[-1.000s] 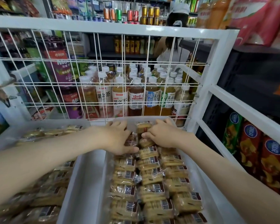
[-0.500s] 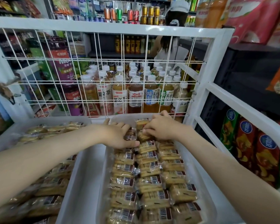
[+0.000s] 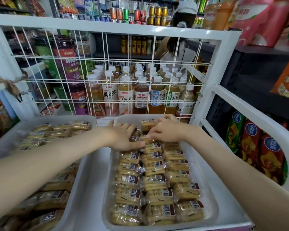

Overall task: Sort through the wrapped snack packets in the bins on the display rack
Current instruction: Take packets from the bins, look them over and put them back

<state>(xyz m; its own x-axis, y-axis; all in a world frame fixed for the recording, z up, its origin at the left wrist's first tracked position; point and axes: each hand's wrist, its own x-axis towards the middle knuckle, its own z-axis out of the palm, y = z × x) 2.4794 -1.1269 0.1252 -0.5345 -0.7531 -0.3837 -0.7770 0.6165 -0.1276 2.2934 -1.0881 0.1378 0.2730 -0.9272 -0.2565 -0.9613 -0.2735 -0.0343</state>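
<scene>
Item: right-hand bin [image 3: 132, 116], white plastic, on the display rack; all positions below are given from it. Contents: snack packets [image 3: 154, 180], clear-wrapped, tan, barcoded labels up, in three columns from the bin's near end to its far end. The near and middle stretches lie orderly. The far end is jumbled, with one upended packet [image 3: 147, 125] standing on edge close to the bin's far wall. Left hand [image 3: 123, 138]: over the bin's far-left corner, palm down, fingers [image 3: 126, 126] spread and nearly straight, pressing on the packets beneath, thumb reaching toward the middle column; no grip on anything is visible. Right hand [image 3: 167, 132]: over the bin's far-right corner, arched, fingers bunched on a packet at the head of the middle column, just beside the upended one; whether they pinch it or merely touch it cannot be told. Left of the bin, just beside it: left-hand bin [image 3: 60, 117], holding longer packets in looser heaps, untouched. Beyond the bin's far wall: wire grid panel [image 3: 107, 72], with tea bottles [image 3: 141, 95] behind it. Right of the bin, outside the rack frame: crisp bags [image 3: 250, 147]. Step in hand, by judgement: straightening the far end of this bin, its one untidy stretch. Next move, by judgement: lay the upended packet flat, label up, in line with its column. That calls for one hand holding the neighbours down while the other turns it, since slippery wrappers could slide and disturb adjoining rows. The left-hand bin looks the larger job remaining.
</scene>
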